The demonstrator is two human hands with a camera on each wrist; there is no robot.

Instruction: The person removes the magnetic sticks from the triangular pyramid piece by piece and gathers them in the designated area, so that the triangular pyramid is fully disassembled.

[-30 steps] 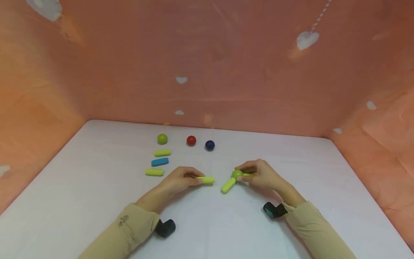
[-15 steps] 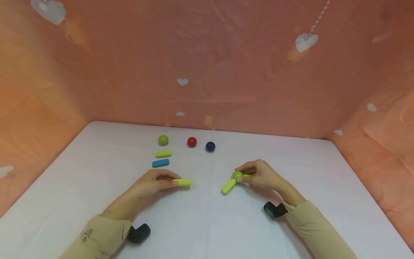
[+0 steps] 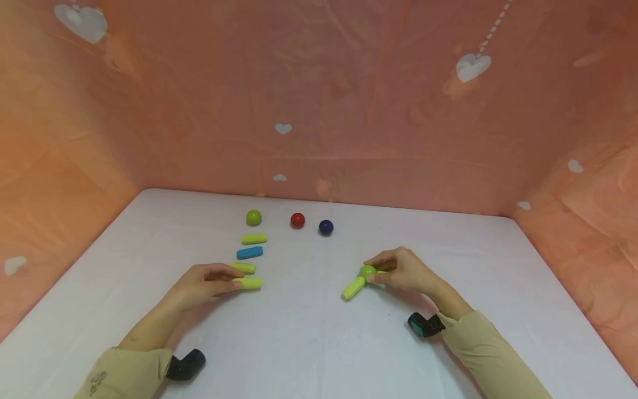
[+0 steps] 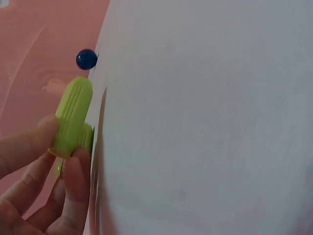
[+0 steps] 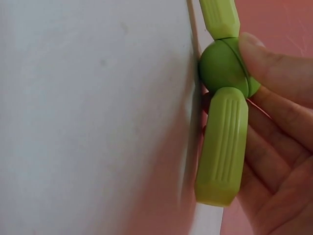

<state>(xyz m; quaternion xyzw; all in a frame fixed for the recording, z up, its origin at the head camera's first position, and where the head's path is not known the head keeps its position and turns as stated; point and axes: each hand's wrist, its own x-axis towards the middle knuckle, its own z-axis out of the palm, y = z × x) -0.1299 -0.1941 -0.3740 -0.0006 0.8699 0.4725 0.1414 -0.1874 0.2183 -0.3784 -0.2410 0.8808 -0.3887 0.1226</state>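
Note:
My left hand pinches a ridged yellow-green stick between thumb and fingers, low over the left part of the table. Just behind it lies another yellow-green stick, partly covered by the fingers; whether the two touch I cannot tell. To the right, my right hand grips a green ball. One yellow-green stick joins the ball and lies along the palm side in the right wrist view. A second stick meets the ball's other side.
Beyond the left hand lie a blue stick and a yellow-green stick. At the back are a loose green ball, a red ball and a dark blue ball. An orange cloth walls the white table.
My left hand has carried its stick leftward, away from the green ball to beside the lying sticks. My right hand has stayed in place, holding the ball and its two sticks.

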